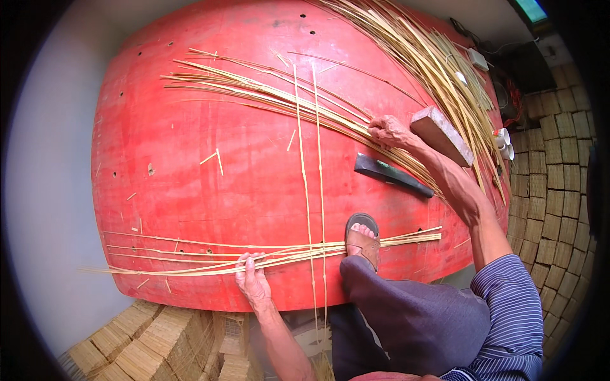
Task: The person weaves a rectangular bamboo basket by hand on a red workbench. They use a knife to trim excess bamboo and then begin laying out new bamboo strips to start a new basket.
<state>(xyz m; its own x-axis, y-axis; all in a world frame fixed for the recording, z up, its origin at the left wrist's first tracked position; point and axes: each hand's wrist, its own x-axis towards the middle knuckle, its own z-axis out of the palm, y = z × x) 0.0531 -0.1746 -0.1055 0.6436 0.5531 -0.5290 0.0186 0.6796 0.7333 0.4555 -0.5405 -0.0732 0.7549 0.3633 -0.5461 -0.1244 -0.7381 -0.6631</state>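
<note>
My left hand point(253, 284) is closed around the near bundle of thin bamboo strips point(286, 254), its thumb on top, by the red board's front edge. My sandalled foot point(363, 240) presses down on the same bundle further right. Two long strips point(319, 159) cross that bundle, running away from me and over the far bundle. My right hand point(389, 132) is pinched at the far bundle of strips point(279, 92), its fingertips partly hidden. Just below it lies a broad-bladed knife point(391, 174) with a dark handle, and beside my wrist rests a stone block point(443, 134).
The red board point(210, 190) has small holes and scattered strip offcuts point(220, 162). A large pile of strips point(432, 57) covers its far right. White cups point(504, 141) stand beyond the right edge. Stacked woven bundles point(152, 343) sit at the lower left, others point(553, 190) at the right.
</note>
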